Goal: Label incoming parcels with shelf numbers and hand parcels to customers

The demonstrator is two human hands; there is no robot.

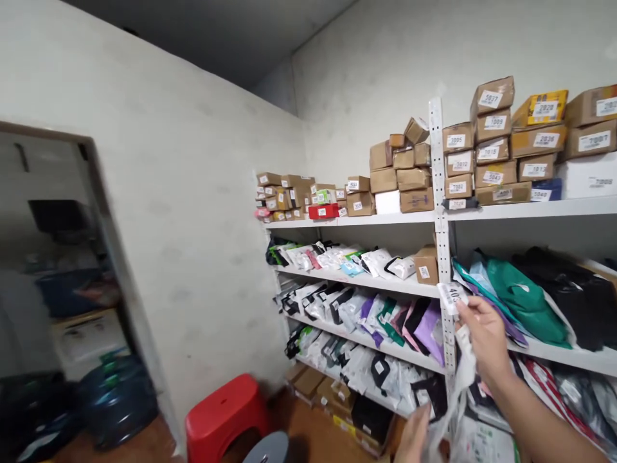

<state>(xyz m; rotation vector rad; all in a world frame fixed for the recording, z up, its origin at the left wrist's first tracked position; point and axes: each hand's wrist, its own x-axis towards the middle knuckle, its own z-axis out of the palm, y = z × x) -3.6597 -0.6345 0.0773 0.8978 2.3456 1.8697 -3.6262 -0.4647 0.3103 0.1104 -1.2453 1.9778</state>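
Observation:
My right hand (486, 334) is raised before the shelf post and pinches a white printed label (452, 297) between thumb and fingers; its number starts with 403. From below that hand a crumpled white strip (463, 376) hangs down toward the bottom edge. Low in the view, my left hand (413, 437) is partly cut off and blurred, with its fingers against the strip's lower part, closed on it as far as shows. Behind the label stand shelves (385, 220) of tagged parcels, and a brown box (426, 265) sits just left of the post (439, 167).
Small numbered cartons (495, 122) are stacked on the top shelves. Bagged parcels (527, 296) fill the lower ones. A red stool (226, 411) and a grey round object (267, 448) stand on the floor. At left, a doorway (96, 193) shows a large water bottle (116, 399).

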